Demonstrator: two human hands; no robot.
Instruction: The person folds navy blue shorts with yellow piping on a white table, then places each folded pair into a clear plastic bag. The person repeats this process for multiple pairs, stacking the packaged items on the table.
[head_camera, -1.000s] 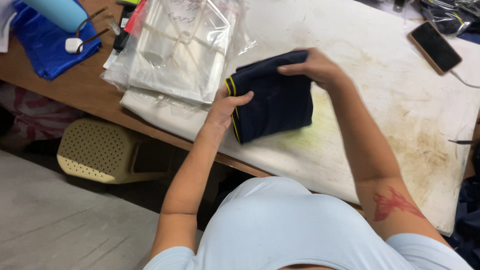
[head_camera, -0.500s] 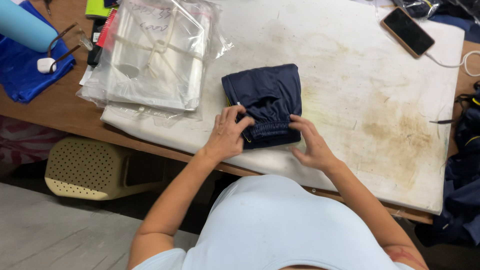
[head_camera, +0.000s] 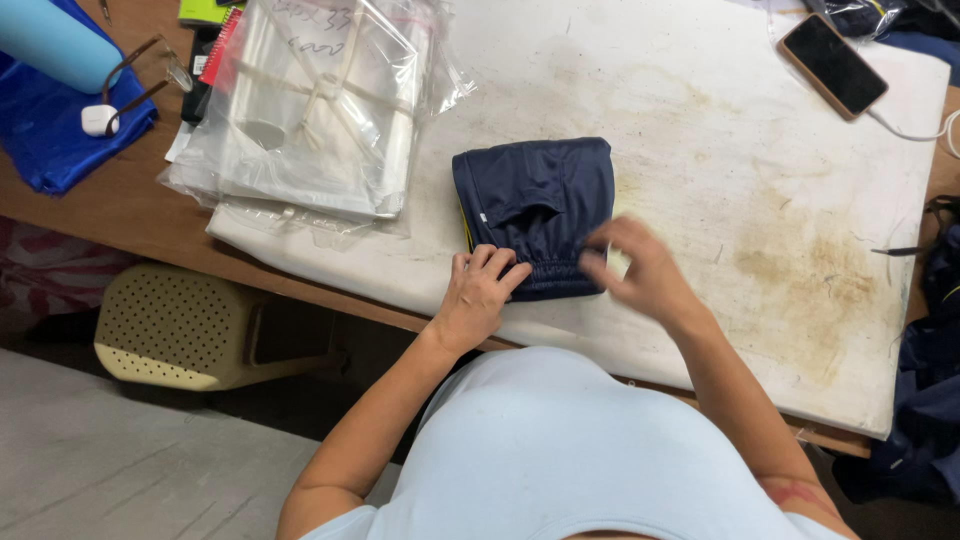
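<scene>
At the far left of the wooden table (head_camera: 120, 215) lie a blue cloth (head_camera: 60, 150), a light blue cylinder (head_camera: 55, 40), a small white object (head_camera: 98, 119) and a pair of spectacles (head_camera: 150, 70); a cream perforated stool (head_camera: 180, 330) stands below the table edge. Next comes a stack of clear plastic bags (head_camera: 310, 120), overlapping the left edge of the stained white work pad (head_camera: 780, 200). The folded navy garment (head_camera: 535, 210) lies on the pad near its front edge, elastic waistband towards the person, a strip of yellow trim showing along its left side. The left hand (head_camera: 478, 295) rests on the garment's near left corner, fingers together and pressed flat on the waistband. The right hand (head_camera: 645, 275) is blurred at the near right corner, fingers loosely apart; whether it grips the fabric cannot be told. Judgement: the fold is being squared and flattened. To do this well, the left hand should pin its corner while the right smooths outward along the waistband, keeping the edges aligned, the yellow trim tucked in and the bundle compact. At the far right, a phone (head_camera: 832, 65) with its white cable (head_camera: 915, 128) lies well apart, and dark fabric (head_camera: 935, 400) hangs off the table.
</scene>
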